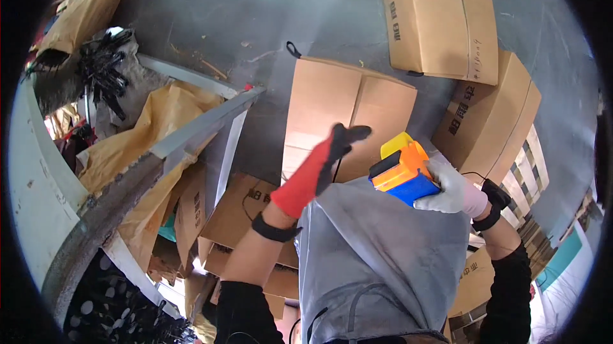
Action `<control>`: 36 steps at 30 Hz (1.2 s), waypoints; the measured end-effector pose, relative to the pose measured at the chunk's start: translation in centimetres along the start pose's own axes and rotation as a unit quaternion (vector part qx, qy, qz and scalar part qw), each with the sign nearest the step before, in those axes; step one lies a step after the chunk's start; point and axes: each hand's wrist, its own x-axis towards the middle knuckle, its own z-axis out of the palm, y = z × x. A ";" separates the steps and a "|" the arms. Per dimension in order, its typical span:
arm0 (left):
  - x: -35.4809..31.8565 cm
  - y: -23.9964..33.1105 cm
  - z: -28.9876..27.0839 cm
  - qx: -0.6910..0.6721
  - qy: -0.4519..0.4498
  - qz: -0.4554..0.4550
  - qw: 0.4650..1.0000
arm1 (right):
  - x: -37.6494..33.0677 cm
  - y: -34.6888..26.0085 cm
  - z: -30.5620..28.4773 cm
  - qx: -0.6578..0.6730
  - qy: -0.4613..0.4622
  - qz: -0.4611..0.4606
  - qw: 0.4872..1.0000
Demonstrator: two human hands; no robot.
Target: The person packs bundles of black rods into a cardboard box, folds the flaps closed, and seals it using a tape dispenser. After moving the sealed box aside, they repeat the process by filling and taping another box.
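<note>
My left hand (321,168), in a red glove with black finger parts, hovers over the closed cardboard box (325,88) in the middle. Its fingers are stretched out and hold nothing. In a pale grey glove, my right hand (451,187) grips an orange and blue tape dispenser (403,175) with a yellow part at its far end. The dispenser is held at the box's near right corner, in front of my grey apron (389,242). Whether it touches the box cannot be made out.
Two more cardboard boxes, one far (440,18) and one at the right (488,117), lie on the grey floor (255,5). A metal frame (185,130) with brown paper (140,127) stands at the left. Wooden pallet slats (527,165) show at the right.
</note>
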 end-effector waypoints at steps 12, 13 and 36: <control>-4.3 -2.9 -1.1 -0.010 0.174 -0.022 0.985 | 5.9 -3.0 3.9 -0.077 -0.089 0.048 0.992; -4.4 -3.2 -1.3 0.014 0.224 -0.005 0.974 | 6.7 -3.9 4.4 -0.079 -0.075 0.082 0.991; -1.9 -14.3 -21.1 -0.073 0.438 0.041 0.895 | -0.9 5.9 0.9 -0.058 0.027 0.196 0.978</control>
